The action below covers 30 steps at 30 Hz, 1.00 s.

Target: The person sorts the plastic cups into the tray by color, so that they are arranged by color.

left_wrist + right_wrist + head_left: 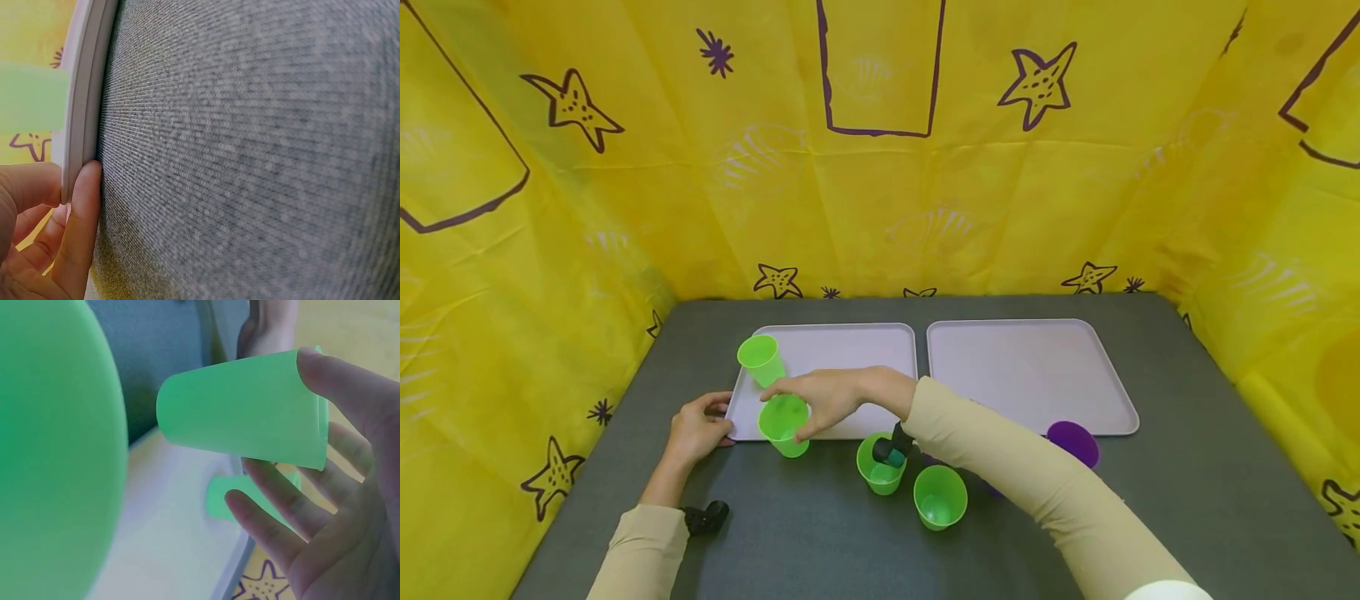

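Observation:
My left hand pinches the near left corner of the left white tray, its thumb and a finger on either side of the rim in the left wrist view. At that tray's near edge, my right hand holds a green cup by its upper rim, thumb on one side and fingers on the other. Another green cup stands on the tray's left end, behind the held one. In the right wrist view, the held cup appears sideways, with the tray beyond it.
Two more green cups, one partly behind the right wrist's camera and one nearer, stand on the grey table. A purple cup is beside the right forearm, which hides more purple. A second white tray lies at right.

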Motion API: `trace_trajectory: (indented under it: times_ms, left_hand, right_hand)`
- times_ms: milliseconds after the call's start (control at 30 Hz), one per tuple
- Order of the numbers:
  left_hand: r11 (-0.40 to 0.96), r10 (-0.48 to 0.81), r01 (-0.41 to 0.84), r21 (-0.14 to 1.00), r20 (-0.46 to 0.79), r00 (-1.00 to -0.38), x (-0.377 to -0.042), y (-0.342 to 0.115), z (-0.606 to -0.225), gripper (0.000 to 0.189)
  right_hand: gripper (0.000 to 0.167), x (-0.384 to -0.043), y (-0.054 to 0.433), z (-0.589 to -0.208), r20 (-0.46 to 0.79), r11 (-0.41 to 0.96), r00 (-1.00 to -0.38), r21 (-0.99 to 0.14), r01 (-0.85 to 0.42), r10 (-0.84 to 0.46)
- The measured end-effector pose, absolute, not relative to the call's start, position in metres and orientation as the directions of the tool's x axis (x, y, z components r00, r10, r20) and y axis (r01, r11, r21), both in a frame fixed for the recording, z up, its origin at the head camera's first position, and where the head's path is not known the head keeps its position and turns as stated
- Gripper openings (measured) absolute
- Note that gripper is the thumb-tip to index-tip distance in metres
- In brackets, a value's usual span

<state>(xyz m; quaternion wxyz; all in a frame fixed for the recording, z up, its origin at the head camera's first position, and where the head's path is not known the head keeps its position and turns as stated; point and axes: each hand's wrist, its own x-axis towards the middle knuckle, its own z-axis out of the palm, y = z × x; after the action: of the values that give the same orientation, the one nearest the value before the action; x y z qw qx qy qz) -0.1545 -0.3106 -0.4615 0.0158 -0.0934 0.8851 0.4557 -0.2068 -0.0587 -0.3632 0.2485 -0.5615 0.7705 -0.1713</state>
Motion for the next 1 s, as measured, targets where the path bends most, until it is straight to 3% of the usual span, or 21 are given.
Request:
trace_trajectory:
  times_ms: [300, 567, 1000]
  left_hand:
    - [0.566, -0.160, -0.185, 0.803, -0.114, -0.981, -0.155, -0.310, -0.460, 0.051]
    - [0.566, -0.165, -0.196, 0.801, -0.123, -0.979, -0.155, -0.309, -0.460, 0.051]
    - [0.566, -0.158, -0.192, 0.802, -0.123, -0.980, -0.155, -0.309, -0.459, 0.050]
  right_hand:
    - [0.067, -0.220, -0.055, -0.361, -0.152, 0.329, -0.297, -0.566, -0.756, -0.943]
    - [0.066, -0.231, -0.053, -0.365, -0.072, 0.343, -0.367, -0.556, -0.757, -0.927]
    - [0.067, -0.246, -0.053, -0.375, -0.050, 0.432, -0.485, -0.540, -0.722, -0.873]
